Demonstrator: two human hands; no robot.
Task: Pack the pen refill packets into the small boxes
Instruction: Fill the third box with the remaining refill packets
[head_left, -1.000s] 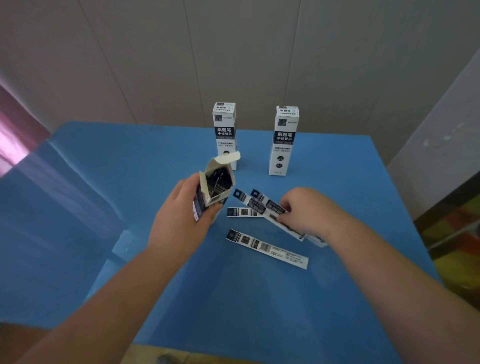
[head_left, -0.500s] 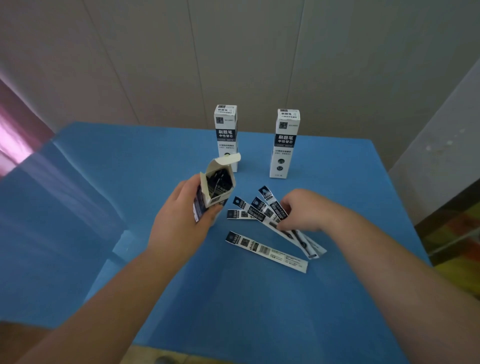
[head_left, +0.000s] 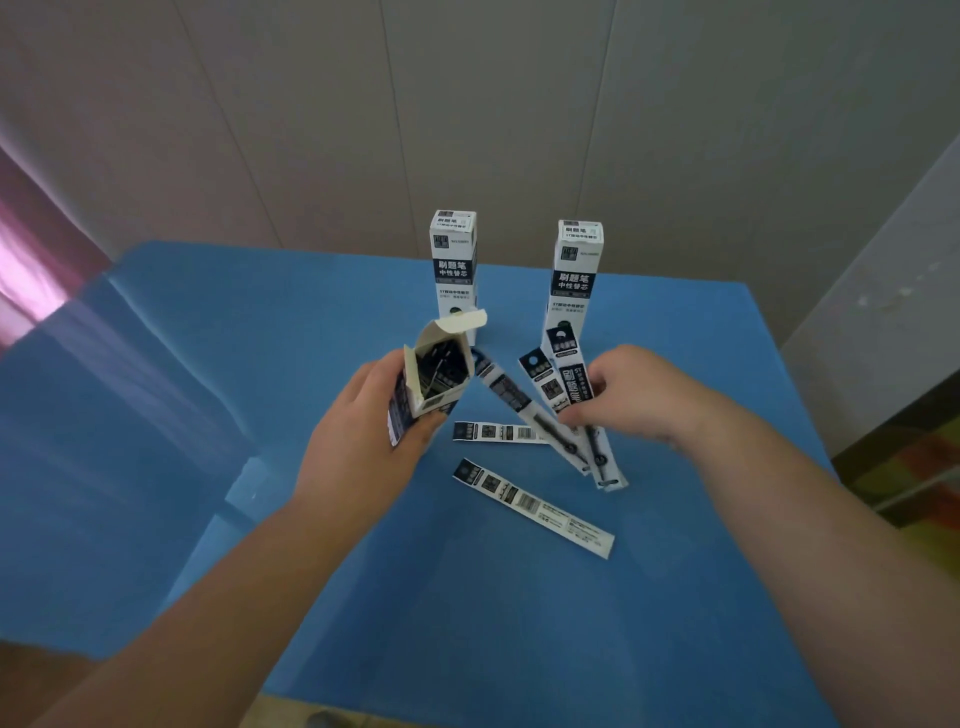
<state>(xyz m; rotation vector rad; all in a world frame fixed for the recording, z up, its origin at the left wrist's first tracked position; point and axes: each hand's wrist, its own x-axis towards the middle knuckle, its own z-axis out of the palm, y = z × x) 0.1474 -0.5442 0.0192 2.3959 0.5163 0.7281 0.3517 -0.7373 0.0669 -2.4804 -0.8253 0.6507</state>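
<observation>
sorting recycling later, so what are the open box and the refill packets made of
Open box: thin matte card, seemingly; its flap folds crisply and the inside is plain cream. Refill packets: flat printed strips, probably paper or plastic film; the look leaves it open.

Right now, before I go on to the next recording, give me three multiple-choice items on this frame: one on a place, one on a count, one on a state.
1. Where do the two closed boxes stand?
A. at the table's far side, upright
B. lying flat at the near edge
C. stacked on each other

2. How many refill packets lie flat on the table, held by neither of the hands?
A. none
B. two
C. six

3. What state is the box in the left hand in?
A. taped shut
B. crushed flat
C. top flap open, dark packets inside

Answers: 1 A, the left closed box and right closed box stand upright beyond the hands. 2 B, one packet lies nearest, another behind it; the right hand pinches the rest. 3 C, the left hand holds the open box, flap raised.
</observation>
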